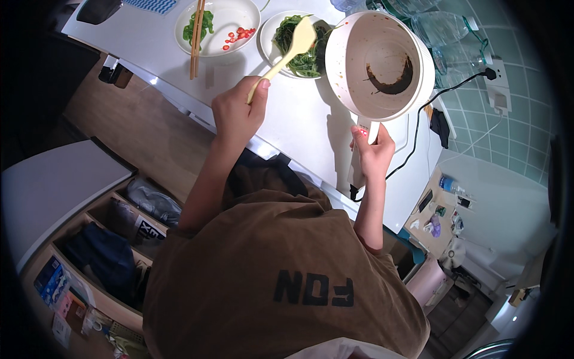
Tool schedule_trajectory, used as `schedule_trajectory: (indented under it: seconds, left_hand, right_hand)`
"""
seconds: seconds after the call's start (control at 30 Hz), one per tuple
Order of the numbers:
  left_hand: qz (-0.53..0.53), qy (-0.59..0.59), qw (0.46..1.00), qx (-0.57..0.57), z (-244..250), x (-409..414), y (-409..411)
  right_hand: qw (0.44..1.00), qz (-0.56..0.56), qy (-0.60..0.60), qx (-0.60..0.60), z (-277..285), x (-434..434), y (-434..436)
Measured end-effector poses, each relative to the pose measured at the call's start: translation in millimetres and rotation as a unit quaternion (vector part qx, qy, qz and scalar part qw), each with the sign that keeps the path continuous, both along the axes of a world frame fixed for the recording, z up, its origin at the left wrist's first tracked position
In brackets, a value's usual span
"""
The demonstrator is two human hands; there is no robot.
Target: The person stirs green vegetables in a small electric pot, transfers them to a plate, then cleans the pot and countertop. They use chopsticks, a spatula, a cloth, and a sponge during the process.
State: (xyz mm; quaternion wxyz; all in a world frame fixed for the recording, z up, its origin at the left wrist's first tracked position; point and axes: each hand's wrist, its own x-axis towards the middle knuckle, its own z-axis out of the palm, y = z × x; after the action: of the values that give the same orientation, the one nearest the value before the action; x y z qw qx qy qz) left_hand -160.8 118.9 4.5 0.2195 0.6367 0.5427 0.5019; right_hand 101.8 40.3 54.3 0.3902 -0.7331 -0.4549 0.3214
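My left hand (240,107) grips the handle of a pale yellow spatula (301,38), its head above a white plate (266,44) of dark leafy greens (305,65). My right hand (374,148) holds the handle of a white electric pot (428,74), which is tilted so that its inside shows. Dark brown residue (394,85) and small red bits cling inside the pot; a green strand lies at its rim. Red lights glow on the handle. Left of the greens, another white plate (219,48) holds green pepper pieces (206,24) and red chili slices (240,35), with wooden chopsticks (195,42) across it.
A black power cord (417,130) runs from the pot's handle to a wall socket (498,80). Large clear plastic bottles (441,29) stand behind the pot by the tiled wall. A blue patterned cloth (152,4) lies at the far left. An open drawer (96,211) with bags and cloth is at lower left.
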Motion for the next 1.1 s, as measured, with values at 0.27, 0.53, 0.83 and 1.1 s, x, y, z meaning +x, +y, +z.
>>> schedule_trajectory:
  seconds: [0.27, 0.53, 0.83, 1.1]
  left_hand:
    - [-0.039, 0.044, 0.998, 0.023, 18, 33, 8]
    - [0.003, 0.109, 0.993, 0.04, 9, 13, 6]
    - [0.005, 0.089, 0.994, -0.058, -11, 3, -2]
    - [-0.024, 0.049, 0.991, -0.122, -25, 13, 4]
  right_hand:
    - [0.999, 0.003, -0.051, -0.008, 1, -1, -4]
    - [0.998, 0.007, -0.066, -0.003, -2, 2, -6]
    - [0.994, 0.024, 0.107, -0.009, 12, 17, -17]
    - [0.978, 0.044, 0.204, -0.021, 19, 30, -27]
